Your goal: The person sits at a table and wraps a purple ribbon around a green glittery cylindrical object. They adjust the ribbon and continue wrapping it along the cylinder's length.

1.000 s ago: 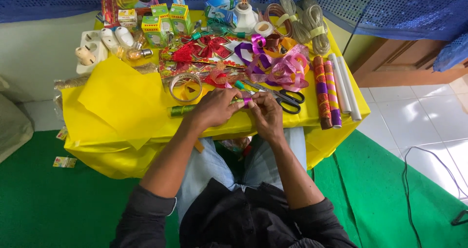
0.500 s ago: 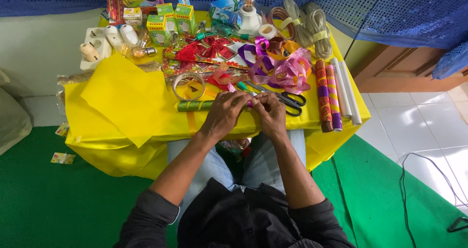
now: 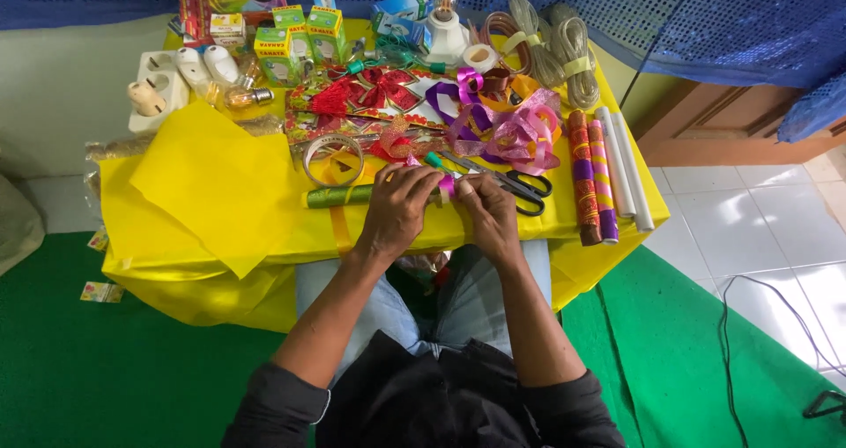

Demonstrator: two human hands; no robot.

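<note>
Pink ribbon (image 3: pixel 447 185), a short strip at the frame's centre, is pinched between the left hand (image 3: pixel 398 208) and right hand (image 3: pixel 487 212), fingers clenched on it over the green foil roll (image 3: pixel 339 196); it seems not yet shaped, with scissors (image 3: pixel 511 184) lying just right.

Glossy foil ribbons (image 3: pixel 507 131); matt yellow paper sheet (image 3: pixel 216 179) (slightly creased).

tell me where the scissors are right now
The black-handled scissors lie on the yellow table, just beyond the right hand, left of the wrapping paper rolls.
</note>
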